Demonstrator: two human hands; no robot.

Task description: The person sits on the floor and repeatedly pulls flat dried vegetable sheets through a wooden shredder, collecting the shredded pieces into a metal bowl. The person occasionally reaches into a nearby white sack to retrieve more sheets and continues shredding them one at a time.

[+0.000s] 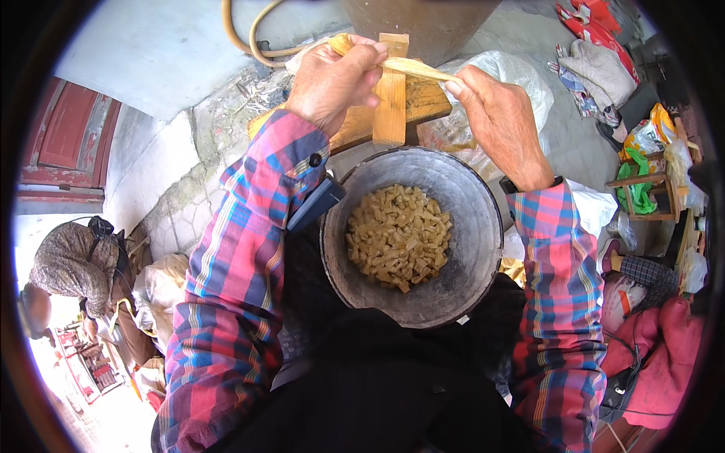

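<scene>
My left hand (334,82) and my right hand (501,122) stretch a pale yellow, flattened fibrous strip (419,68), perhaps corn husk, between them. A bunched end pokes out above my left fingers, while my right thumb and fingers pinch the other end. Below the strip, a narrow wooden board (389,113) lies across a wooden bench (427,103). Nearer to me, a worn grey metal basin (473,195) sits at my lap. Many short, chopped, yellow-brown pieces (399,238) cover its bottom.
A dark blue flat object (317,204) shows beside my left cuff. Beyond the bench stand a large brown vessel (419,25) and a clear plastic bag (512,79). A hose (252,45) curves along the wall. Other people sit at left (79,266) and right (674,334).
</scene>
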